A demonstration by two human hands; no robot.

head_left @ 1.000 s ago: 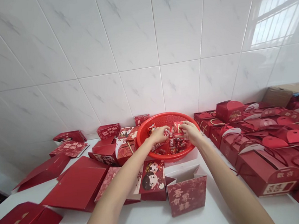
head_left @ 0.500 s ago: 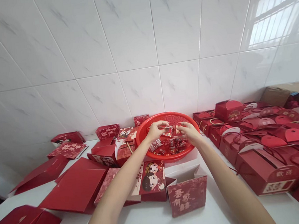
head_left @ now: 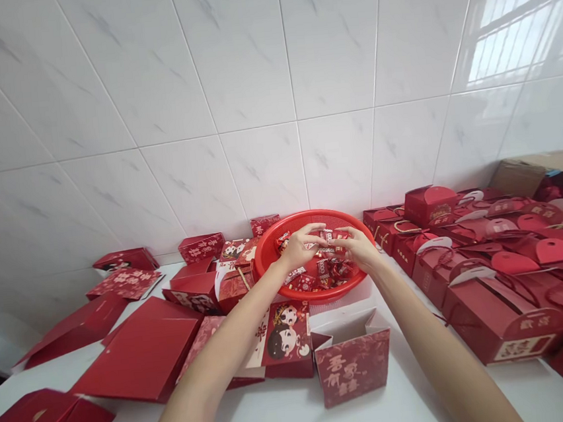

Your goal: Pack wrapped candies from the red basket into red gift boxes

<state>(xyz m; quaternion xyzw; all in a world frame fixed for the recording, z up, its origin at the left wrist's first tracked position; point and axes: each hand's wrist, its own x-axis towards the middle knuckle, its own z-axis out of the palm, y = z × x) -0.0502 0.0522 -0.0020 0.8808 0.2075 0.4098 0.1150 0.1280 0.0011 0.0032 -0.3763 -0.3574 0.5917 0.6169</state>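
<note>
Over the red plastic basket (head_left: 262, 260), my two hands are close together with fingertips almost meeting. My right hand (head_left: 358, 246) pinches a small red-and-white wrapped candy (head_left: 330, 236). The curled fingers of my left hand (head_left: 301, 246) close around a wrapped candy, mostly hidden by the fingers. Loose wrapped candies (head_left: 325, 273) lie in the basket beneath both hands. In front of the basket, between my forearms, stands an open-topped red paper box (head_left: 356, 368) with pale lettering.
Closed red gift boxes (head_left: 501, 322) fill the right side of the white table (head_left: 262, 418). Flat and part-folded red boxes (head_left: 140, 350) lie at left, with a cartoon-printed box (head_left: 288, 340) beside the open one. A cardboard carton (head_left: 522, 178) stands far right, against the tiled wall (head_left: 262, 166).
My hands have come closer together over the basket, the left shifting right. A candy now shows between their fingertips. The boxes around them have not moved.
</note>
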